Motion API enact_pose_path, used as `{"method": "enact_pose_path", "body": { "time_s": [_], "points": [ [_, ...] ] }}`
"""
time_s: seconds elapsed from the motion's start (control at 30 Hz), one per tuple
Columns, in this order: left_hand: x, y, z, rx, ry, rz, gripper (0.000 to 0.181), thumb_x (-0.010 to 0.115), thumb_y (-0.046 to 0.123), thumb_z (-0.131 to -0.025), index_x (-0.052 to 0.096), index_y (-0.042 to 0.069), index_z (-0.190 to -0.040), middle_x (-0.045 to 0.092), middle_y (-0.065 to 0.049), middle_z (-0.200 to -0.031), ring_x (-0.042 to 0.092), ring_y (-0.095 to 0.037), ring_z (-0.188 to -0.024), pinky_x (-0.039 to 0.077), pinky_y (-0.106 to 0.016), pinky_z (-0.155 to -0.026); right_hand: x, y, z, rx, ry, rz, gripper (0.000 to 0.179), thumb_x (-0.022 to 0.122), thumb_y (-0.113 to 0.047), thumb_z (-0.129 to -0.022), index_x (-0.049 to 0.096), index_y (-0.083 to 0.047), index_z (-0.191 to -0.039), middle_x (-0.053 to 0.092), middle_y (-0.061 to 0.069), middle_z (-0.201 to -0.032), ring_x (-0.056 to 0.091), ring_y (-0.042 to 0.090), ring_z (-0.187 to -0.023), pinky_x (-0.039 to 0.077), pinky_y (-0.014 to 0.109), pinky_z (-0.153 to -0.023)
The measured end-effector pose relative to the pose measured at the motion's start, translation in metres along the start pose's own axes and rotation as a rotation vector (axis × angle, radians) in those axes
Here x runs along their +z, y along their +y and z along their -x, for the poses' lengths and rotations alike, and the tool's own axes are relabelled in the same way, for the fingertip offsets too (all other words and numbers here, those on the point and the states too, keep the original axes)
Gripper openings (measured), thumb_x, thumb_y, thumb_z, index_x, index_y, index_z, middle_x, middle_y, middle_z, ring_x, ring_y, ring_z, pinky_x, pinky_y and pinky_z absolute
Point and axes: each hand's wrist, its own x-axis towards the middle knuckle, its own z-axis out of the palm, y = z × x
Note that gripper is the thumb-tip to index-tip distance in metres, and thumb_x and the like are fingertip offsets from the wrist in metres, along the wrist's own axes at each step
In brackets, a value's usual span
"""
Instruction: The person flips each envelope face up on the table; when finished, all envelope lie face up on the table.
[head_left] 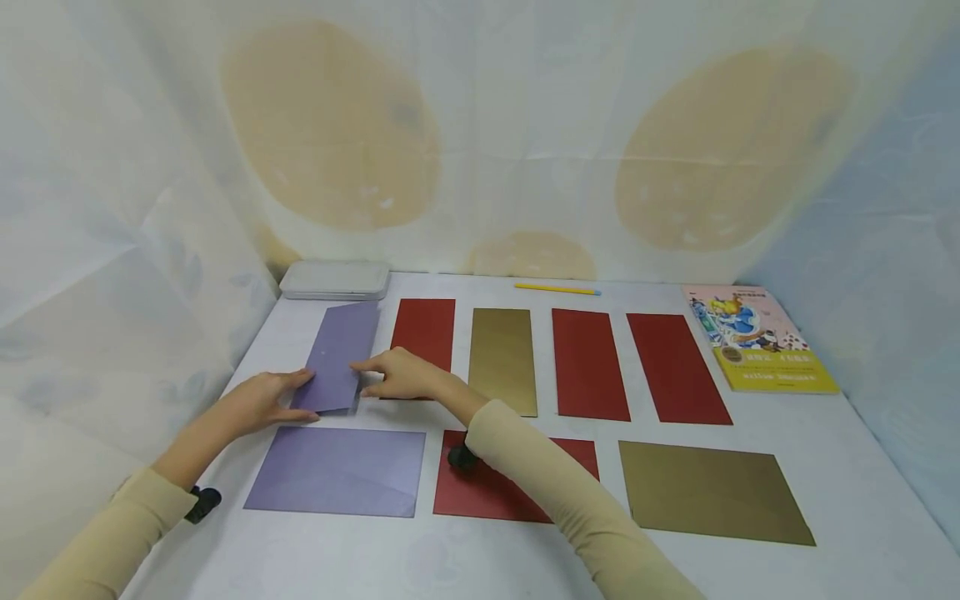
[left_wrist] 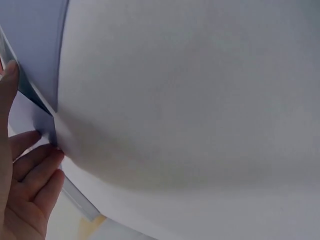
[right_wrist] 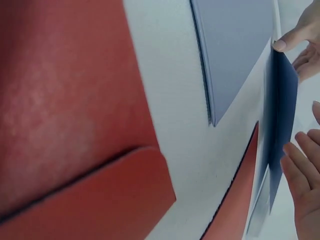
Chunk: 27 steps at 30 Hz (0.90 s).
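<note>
A folded purple card (head_left: 333,354) stands partly opened at the left of the table, its panels apart at the near end in the left wrist view. My left hand (head_left: 264,402) is at its left side, fingertips touching the left edge and thumb by the near corner. From the other side, my right hand (head_left: 405,372) reaches in with the index finger extended to the card's right edge. In the right wrist view the fingers (right_wrist: 300,167) lie nearly straight against the dark side of the card. A flat purple card (head_left: 337,472) lies just nearer to me.
Red cards (head_left: 591,364) and a gold card (head_left: 502,358) stretch rightward in the back row. Another red card (head_left: 457,492), partly under my right forearm, and a gold card (head_left: 712,492) lie in front. A white case (head_left: 335,279), a yellow pencil (head_left: 557,288) and a book (head_left: 761,337) sit farther back.
</note>
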Motion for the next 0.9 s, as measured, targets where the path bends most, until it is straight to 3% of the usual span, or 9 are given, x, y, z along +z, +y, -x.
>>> {"method": "enact_pose_path", "body": {
  "time_s": [0.2,0.33,0.37,0.43,0.5,0.57,0.63,0.77,0.9],
  "points": [
    [-0.004,0.012,-0.001,0.008,-0.01,0.018,0.062,0.077,0.031,-0.082,0.059,-0.011,-0.125,0.063,-0.026,-0.117,0.064,-0.038,-0.102,0.051,-0.047,-0.082,-0.005,-0.001,0.003,-0.01,0.058,-0.044,0.047,0.064,-0.025,-0.095,0.053,-0.01,-0.139,0.064,0.006,-0.125,0.044,0.005,-0.053,0.039,0.015,-0.063],
    [-0.003,0.017,-0.002,-0.019,-0.019,0.048,0.057,0.075,0.021,-0.084,0.057,-0.011,-0.127,0.064,-0.026,-0.115,0.066,-0.023,-0.09,0.052,-0.04,-0.072,-0.008,0.0,0.003,-0.011,0.105,-0.088,0.048,0.064,-0.026,-0.095,0.053,-0.011,-0.139,0.062,0.007,-0.128,0.03,0.007,-0.05,0.034,0.017,-0.058],
    [-0.002,0.018,-0.002,-0.032,-0.022,0.067,0.057,0.073,0.02,-0.084,0.056,-0.01,-0.128,0.067,-0.024,-0.107,0.065,-0.017,-0.08,0.051,-0.036,-0.067,-0.008,0.0,0.002,-0.006,0.121,-0.105,0.048,0.064,-0.027,-0.095,0.052,-0.011,-0.139,0.058,0.006,-0.132,0.039,0.005,-0.053,0.039,0.017,-0.062],
    [0.0,0.02,-0.001,-0.051,-0.021,0.113,0.056,0.071,0.018,-0.086,0.053,-0.01,-0.131,0.069,-0.022,-0.099,0.054,-0.006,-0.064,0.046,-0.03,-0.06,-0.008,0.002,0.001,0.008,0.157,-0.141,0.05,0.064,-0.027,-0.095,0.051,-0.012,-0.141,0.058,0.006,-0.133,0.053,0.005,-0.065,0.042,0.016,-0.07],
    [0.002,0.022,-0.001,-0.059,-0.007,0.167,0.056,0.069,0.015,-0.086,0.051,-0.009,-0.133,0.068,-0.019,-0.092,0.042,-0.002,-0.055,0.041,-0.026,-0.055,-0.008,0.004,-0.001,0.028,0.205,-0.175,0.052,0.064,-0.027,-0.094,0.049,-0.013,-0.142,0.056,0.006,-0.135,0.065,0.009,-0.092,0.045,0.017,-0.083],
    [0.004,0.024,0.0,-0.061,0.011,0.223,0.056,0.068,0.013,-0.086,0.05,-0.009,-0.135,0.067,-0.016,-0.089,0.031,-0.002,-0.048,0.037,-0.024,-0.052,-0.008,0.006,-0.003,0.05,0.258,-0.194,0.054,0.066,-0.027,-0.094,0.048,-0.013,-0.143,0.055,0.005,-0.137,0.056,0.017,-0.12,0.043,0.024,-0.097],
    [0.005,0.026,0.001,-0.047,0.034,0.25,0.055,0.067,0.01,-0.086,0.049,-0.009,-0.135,0.065,-0.027,-0.109,0.037,-0.003,-0.053,0.039,-0.025,-0.055,-0.009,0.008,-0.004,0.071,0.301,-0.189,0.056,0.066,-0.028,-0.093,0.048,-0.014,-0.143,0.053,0.005,-0.138,0.054,0.018,-0.122,0.041,0.024,-0.099],
    [0.007,0.029,0.002,-0.057,0.047,0.27,0.056,0.066,0.009,-0.086,0.049,-0.008,-0.136,0.058,-0.03,-0.122,0.049,-0.009,-0.065,0.042,-0.026,-0.061,-0.012,0.007,-0.006,0.08,0.338,-0.17,0.057,0.067,-0.03,-0.093,0.047,-0.016,-0.144,0.054,0.008,-0.137,0.055,0.019,-0.121,0.041,0.025,-0.099],
    [0.007,0.031,0.002,-0.067,0.043,0.295,0.057,0.063,0.007,-0.087,0.046,-0.005,-0.139,0.055,-0.029,-0.127,0.045,-0.008,-0.06,0.041,-0.026,-0.059,-0.014,0.003,-0.006,0.058,0.343,-0.192,0.057,0.066,-0.028,-0.093,0.045,-0.016,-0.145,0.052,0.008,-0.139,0.055,0.023,-0.121,0.041,0.024,-0.099]
  ]
}}
